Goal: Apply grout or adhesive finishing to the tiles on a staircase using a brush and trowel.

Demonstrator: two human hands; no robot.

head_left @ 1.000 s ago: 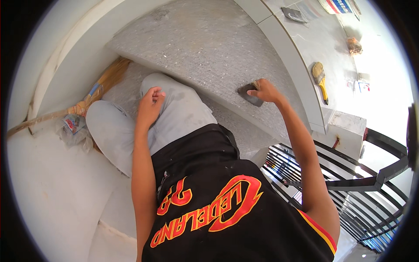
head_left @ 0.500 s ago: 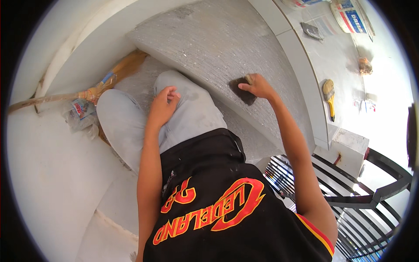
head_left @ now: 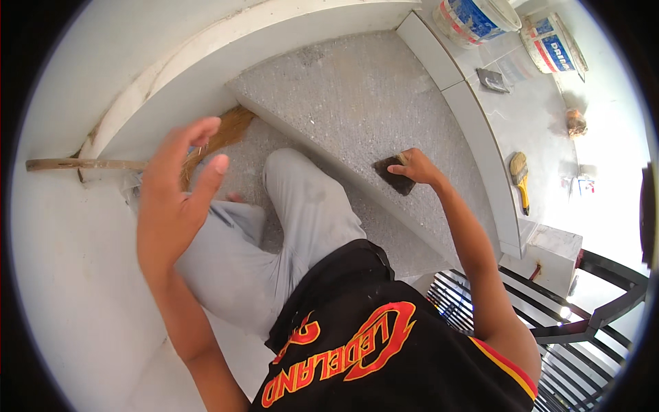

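My right hand (head_left: 420, 166) grips a flat, dark, square scraper (head_left: 394, 177) by its pale upper edge. The scraper rests at or just over the rough grey step (head_left: 343, 89), near the step's front edge; I cannot tell whether it touches. My left hand (head_left: 175, 199) is raised over my left thigh, thumb and fingers apart, with nothing in it. Behind that hand a straw broom (head_left: 233, 129) leans in the corner by the white wall, its wooden handle pointing left. The hand hides part of the broom.
On the tiled ledge at right are two paint-marked buckets (head_left: 473, 20), a grey flat plate-like tool (head_left: 493, 80), a small brownish bundle (head_left: 576, 123) and a yellow-handled brush (head_left: 520, 182). A black metal railing (head_left: 563, 329) stands at lower right. A curved white wall (head_left: 68, 240) bounds the left.
My left hand has lifted off my knee and swung left, up closer to view. My left leg has shifted. The scraper stays in my right hand, and the whole view has tilted somewhat.
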